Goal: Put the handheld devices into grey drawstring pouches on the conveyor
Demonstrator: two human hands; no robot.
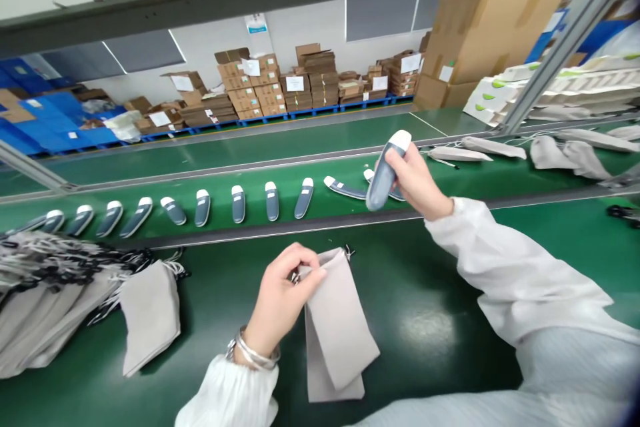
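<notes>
Between thumb and fingers, my left hand [287,287] pinches the top edge of a light grey drawstring pouch [343,327]. The pouch hangs down over the green work surface, a second grey layer showing behind it. My right hand [417,177] is raised at the right, closed around a blue-grey elongated device with a white end [383,177]. The device is tilted, white end up, above and apart from the pouch. Behind it, on the belt, lie two similar devices, one of them a blue-grey device [345,188], the other partly hidden by my right hand.
Several like devices [271,201] lie in a row along the green belt [225,180]. A heap of grey pouches [45,307] and a separate pouch stack [150,317] lie left. More pouches [463,153] lie on the belt at right. A metal post [555,47] stands at right.
</notes>
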